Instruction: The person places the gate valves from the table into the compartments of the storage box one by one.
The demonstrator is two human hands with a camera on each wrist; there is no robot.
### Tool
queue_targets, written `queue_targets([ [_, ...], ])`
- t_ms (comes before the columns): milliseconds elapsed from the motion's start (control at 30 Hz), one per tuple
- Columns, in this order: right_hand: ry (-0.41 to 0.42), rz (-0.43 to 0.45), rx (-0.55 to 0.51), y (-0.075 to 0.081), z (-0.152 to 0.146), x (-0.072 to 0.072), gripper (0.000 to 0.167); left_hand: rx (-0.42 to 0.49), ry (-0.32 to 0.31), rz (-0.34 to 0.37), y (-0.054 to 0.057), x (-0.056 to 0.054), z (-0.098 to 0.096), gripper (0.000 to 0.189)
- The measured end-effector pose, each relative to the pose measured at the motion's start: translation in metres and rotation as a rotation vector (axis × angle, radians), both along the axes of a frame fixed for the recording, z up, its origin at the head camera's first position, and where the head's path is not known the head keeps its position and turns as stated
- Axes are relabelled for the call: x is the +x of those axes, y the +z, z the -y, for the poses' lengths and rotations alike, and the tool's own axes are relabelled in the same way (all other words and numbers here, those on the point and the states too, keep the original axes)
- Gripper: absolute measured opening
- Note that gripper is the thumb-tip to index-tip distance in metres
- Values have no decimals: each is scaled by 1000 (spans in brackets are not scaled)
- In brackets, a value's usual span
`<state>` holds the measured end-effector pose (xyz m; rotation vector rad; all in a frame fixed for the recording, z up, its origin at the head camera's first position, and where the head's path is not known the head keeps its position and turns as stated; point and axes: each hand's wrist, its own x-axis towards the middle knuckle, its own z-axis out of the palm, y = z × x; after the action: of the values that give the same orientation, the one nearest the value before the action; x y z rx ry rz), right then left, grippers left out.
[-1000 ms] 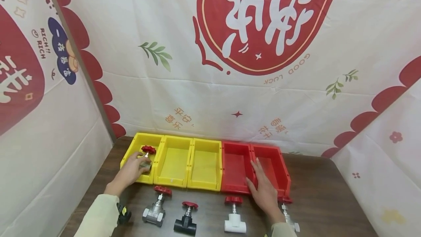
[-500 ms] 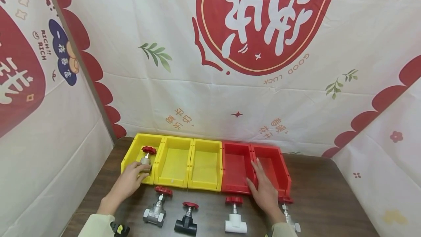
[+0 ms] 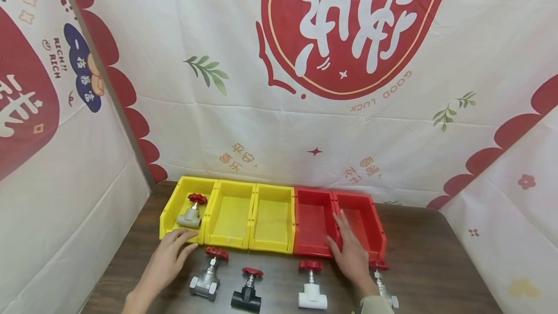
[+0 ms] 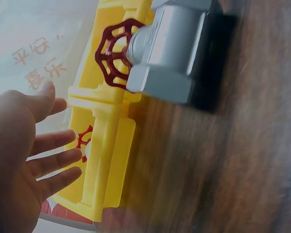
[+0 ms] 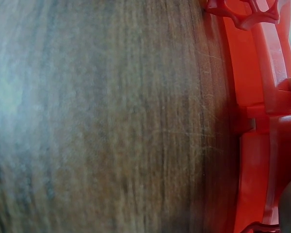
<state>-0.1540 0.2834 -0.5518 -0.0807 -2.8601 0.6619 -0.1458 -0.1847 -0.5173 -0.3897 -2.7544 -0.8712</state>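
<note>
A grey valve with a red handwheel [image 3: 190,218] lies in the leftmost yellow bin [image 3: 173,207]. My left hand [image 3: 167,258] is over that bin's front edge, apart from the valve and holding nothing. In the left wrist view, the left hand's fingers [image 4: 56,162] are spread and fairly straight. Nearest to it on the table is a silver metal valve [image 3: 205,284], large in the left wrist view. My right hand [image 3: 350,256] rests with extended fingers on the wall between two red bins [image 3: 311,251]; the right wrist view shows only its fingertips at the edge.
Two more yellow bins [image 3: 230,243] stand between the leftmost one and the red pair. Along the front of the wooden table [image 3: 427,265] lie a black valve [image 3: 246,299], a white valve [image 3: 311,299] and another metal valve [image 3: 381,287], partly behind the right hand. A printed cloth [image 3: 270,134] hangs behind.
My left hand has let go of the grey valve in the leftmost yellow bin and drawn back toward the front edge. The right hand stays where it was.
</note>
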Motion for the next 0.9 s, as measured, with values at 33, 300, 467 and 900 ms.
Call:
queue_targets([
  [33,-1,2,-1,0,0,0,97,3,5,2,0,3,-1,24],
  [300,6,-14,-6,0,-1,0,97,23,-13,88,-5,20,-11,29],
  [467,11,-25,-7,-2,-1,0,97,16,-79,143,-11,29,-15,35],
  [900,12,-23,-8,0,0,1,97,50,-207,271,-27,39,-16,55],
])
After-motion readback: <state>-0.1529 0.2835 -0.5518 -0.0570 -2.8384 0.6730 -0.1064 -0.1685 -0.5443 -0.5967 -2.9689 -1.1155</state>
